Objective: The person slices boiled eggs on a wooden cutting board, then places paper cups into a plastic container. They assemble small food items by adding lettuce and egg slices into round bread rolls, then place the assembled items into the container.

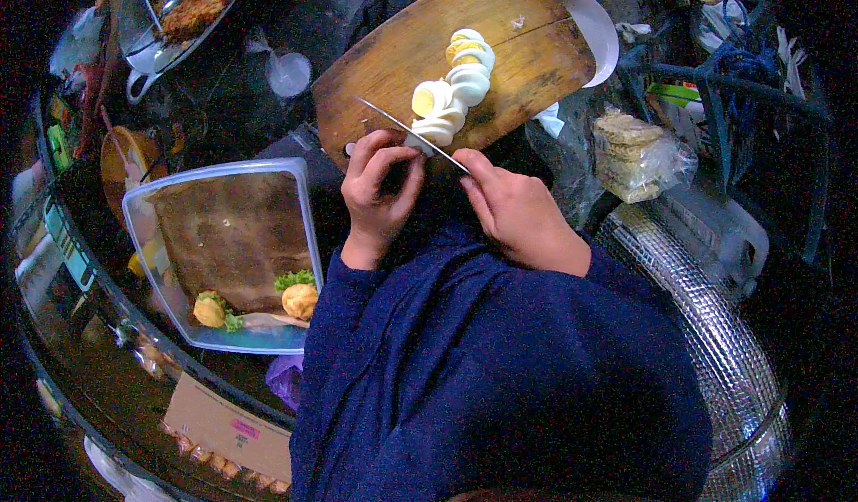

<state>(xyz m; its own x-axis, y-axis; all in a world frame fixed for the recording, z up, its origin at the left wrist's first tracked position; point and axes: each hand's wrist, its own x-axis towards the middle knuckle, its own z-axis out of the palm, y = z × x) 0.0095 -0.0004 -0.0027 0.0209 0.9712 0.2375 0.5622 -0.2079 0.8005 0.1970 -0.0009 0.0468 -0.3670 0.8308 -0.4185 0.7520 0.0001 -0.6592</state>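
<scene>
A wooden cutting board [380, 73] lies in front of me at a slant. Overlapping slices of boiled egg [470, 82] run across it in a line, white with yellow yolk. My right hand [529, 214] is closed on a knife [389, 119], whose thin blade points up and left over the board's near edge. Beside the blade, my left hand [380, 185] pinches a small white egg piece [418, 143] with bent fingers, partly hidden by the blade and fingertips. The nearest slices lie just past the blade.
At left stands a clear plastic container [308, 207] with stuffed buns [299, 301] and lettuce. A bowl of reddish-brown food [201, 10] is at upper left. A bag of pale round pieces [630, 153] and a silvery quilted cover [697, 305] sit at right. A white plate [594, 37] shows behind the board.
</scene>
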